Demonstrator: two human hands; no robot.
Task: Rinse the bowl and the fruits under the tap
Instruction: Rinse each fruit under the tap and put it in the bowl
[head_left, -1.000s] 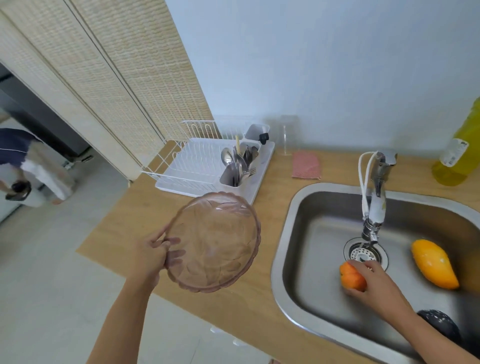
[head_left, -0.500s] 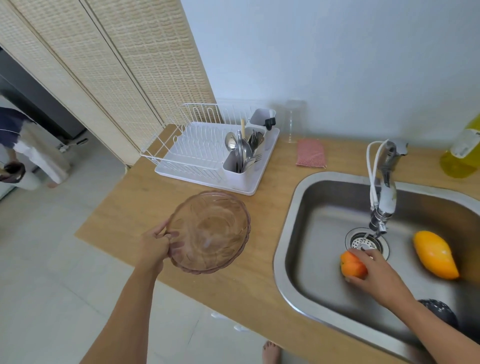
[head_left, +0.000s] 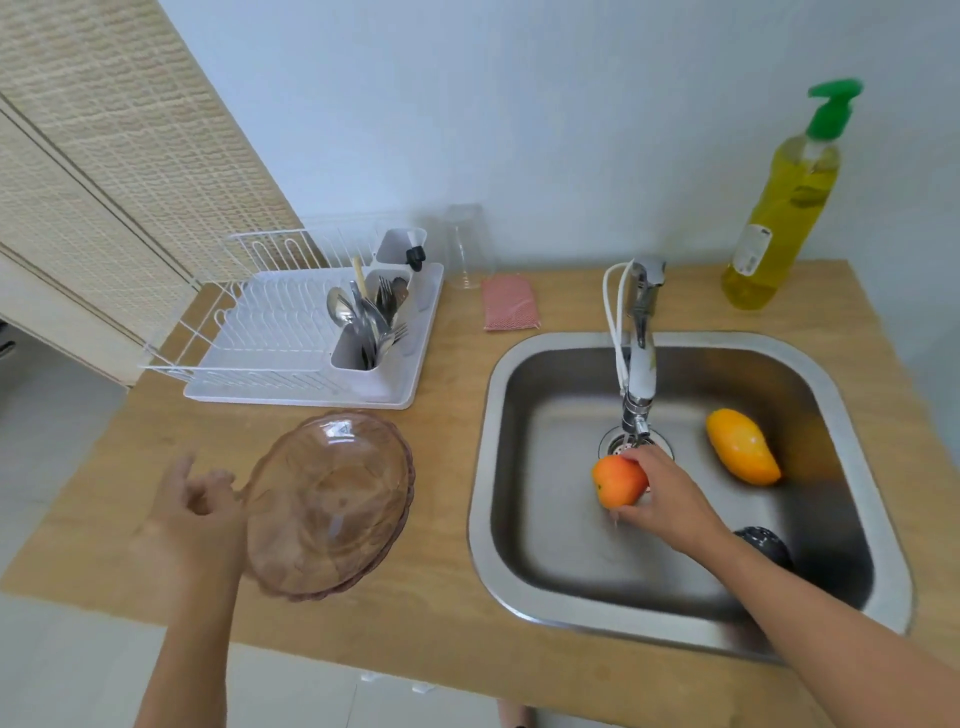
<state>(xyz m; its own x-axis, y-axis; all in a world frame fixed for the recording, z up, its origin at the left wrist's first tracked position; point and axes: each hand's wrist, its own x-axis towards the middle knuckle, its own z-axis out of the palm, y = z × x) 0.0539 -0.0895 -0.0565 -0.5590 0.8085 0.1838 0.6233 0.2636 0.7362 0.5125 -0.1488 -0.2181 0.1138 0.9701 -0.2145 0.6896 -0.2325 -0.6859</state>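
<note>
A pink see-through bowl (head_left: 327, 499) rests on the wooden counter (head_left: 447, 613), left of the sink. My left hand (head_left: 192, 509) is blurred at the bowl's left rim, fingers spread and holding nothing. In the steel sink (head_left: 480, 467), my right hand (head_left: 670, 499) grips an orange-red fruit (head_left: 615, 480) just below the tap's spout (head_left: 638, 384), over the drain. A yellow mango (head_left: 743, 447) lies on the sink floor to the right. I cannot tell whether water is running.
A white dish rack (head_left: 270, 332) with cutlery stands at the back left. A clear glass (head_left: 467, 249) and a pink cloth (head_left: 509, 304) sit behind the sink. A yellow soap bottle (head_left: 784, 208) is at the back right. A dark round object (head_left: 763, 543) lies in the sink's near corner.
My left hand has set the bowl down on the counter and let go of it. My right hand has lifted the orange-red fruit closer under the spout.
</note>
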